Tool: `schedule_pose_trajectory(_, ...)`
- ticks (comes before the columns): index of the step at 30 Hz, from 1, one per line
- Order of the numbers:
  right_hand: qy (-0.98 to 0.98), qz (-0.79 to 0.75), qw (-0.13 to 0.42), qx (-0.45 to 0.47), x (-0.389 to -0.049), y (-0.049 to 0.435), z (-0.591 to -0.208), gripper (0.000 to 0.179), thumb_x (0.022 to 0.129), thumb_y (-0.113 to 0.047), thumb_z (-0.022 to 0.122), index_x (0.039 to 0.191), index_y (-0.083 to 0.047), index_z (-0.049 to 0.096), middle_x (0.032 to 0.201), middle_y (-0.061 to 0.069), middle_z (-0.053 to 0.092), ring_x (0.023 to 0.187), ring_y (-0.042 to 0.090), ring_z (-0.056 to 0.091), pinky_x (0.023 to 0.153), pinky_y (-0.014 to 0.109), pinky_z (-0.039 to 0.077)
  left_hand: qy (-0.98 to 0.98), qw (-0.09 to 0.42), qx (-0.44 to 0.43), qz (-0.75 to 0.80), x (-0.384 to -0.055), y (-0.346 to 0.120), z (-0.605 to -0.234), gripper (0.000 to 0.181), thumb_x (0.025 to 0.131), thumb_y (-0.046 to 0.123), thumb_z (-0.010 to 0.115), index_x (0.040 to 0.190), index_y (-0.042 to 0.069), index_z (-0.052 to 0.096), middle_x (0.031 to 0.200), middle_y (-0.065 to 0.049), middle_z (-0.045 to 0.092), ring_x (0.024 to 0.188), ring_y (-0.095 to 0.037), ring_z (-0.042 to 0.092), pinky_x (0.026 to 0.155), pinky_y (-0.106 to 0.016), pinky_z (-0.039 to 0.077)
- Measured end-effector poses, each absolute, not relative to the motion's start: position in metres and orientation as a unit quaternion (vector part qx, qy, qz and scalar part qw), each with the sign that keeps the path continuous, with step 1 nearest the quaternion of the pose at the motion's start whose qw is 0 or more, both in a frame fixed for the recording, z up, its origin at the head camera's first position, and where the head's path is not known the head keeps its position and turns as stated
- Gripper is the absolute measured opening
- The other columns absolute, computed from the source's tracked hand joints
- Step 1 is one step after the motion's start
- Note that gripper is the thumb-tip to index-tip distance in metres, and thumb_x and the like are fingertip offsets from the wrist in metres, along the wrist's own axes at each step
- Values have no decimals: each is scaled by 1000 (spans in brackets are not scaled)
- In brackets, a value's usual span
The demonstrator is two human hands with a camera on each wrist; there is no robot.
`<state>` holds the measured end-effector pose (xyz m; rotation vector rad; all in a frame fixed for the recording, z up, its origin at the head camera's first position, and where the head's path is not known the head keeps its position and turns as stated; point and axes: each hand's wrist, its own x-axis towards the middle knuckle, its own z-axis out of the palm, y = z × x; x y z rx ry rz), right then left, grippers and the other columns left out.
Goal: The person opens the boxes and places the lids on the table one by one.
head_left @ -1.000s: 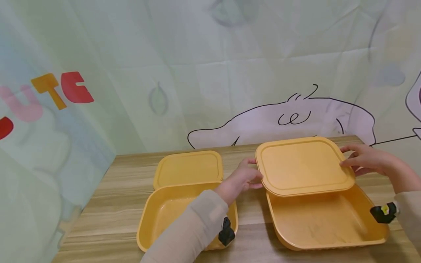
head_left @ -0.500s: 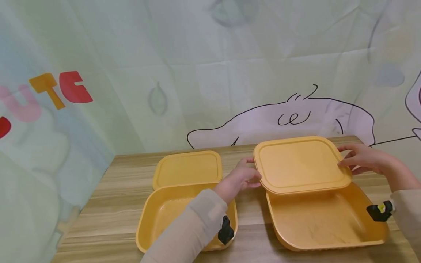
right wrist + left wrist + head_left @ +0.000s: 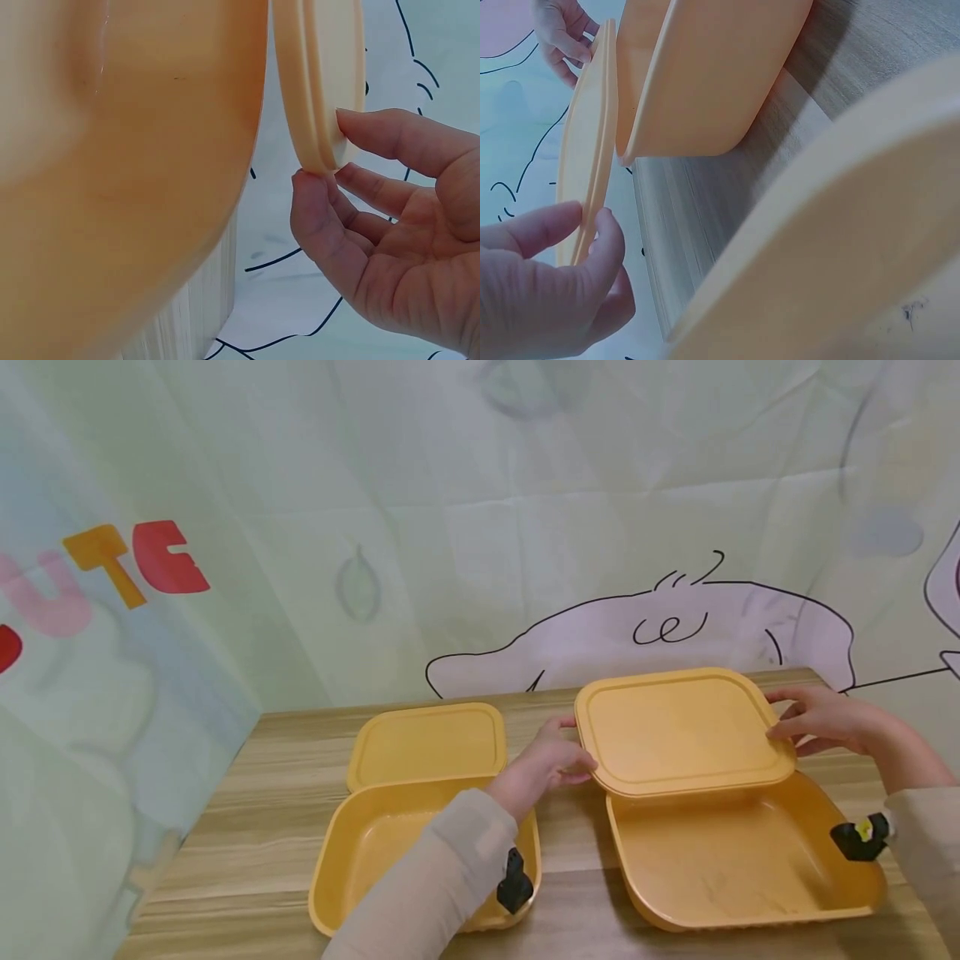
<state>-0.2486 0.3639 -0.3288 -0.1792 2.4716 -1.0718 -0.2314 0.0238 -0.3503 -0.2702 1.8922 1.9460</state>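
A flat yellow lid (image 3: 686, 731) with rounded corners is held over the far part of the right yellow container (image 3: 738, 860). My left hand (image 3: 551, 762) pinches the lid's left edge between thumb and fingers, also plain in the left wrist view. At the opposite edge, my right hand (image 3: 821, 722) grips it the same way. In the right wrist view the lid (image 3: 319, 82) shows edge-on, with a gap between it and the container wall (image 3: 187, 150). The container's inside shows below the lid's near edge.
A second yellow container (image 3: 352, 852) stands on the left under my left forearm. Its matching lid (image 3: 431, 743) lies behind it on the wooden table (image 3: 247, 802). A printed cloth backdrop (image 3: 390, 527) rises behind the table's far edge.
Both hands have moved the lid slightly left and a little farther back, so a bit more of the right container's inside shows. The containers and the other lid have stayed in place.
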Motion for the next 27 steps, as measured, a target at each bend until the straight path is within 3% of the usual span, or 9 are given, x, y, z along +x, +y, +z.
schedule_pose_trajectory(10,893,-391,211,-67,-251,361,-329,72,88,-12,62,137,17,17,102,19,57,85,25,60,77,42,54,681,183,-102,702,-233,25,-349,62,68,-29,57,120,2,45,91,-9,48,74,-23,58,74,-37,55)
schedule_pose_trajectory(27,894,-396,199,-63,-256,362,-331,69,88,-13,62,135,18,20,102,19,57,85,25,61,76,41,55,673,174,-106,711,-234,26,-350,57,70,-29,56,118,0,45,92,-9,50,75,-22,58,75,-35,55)
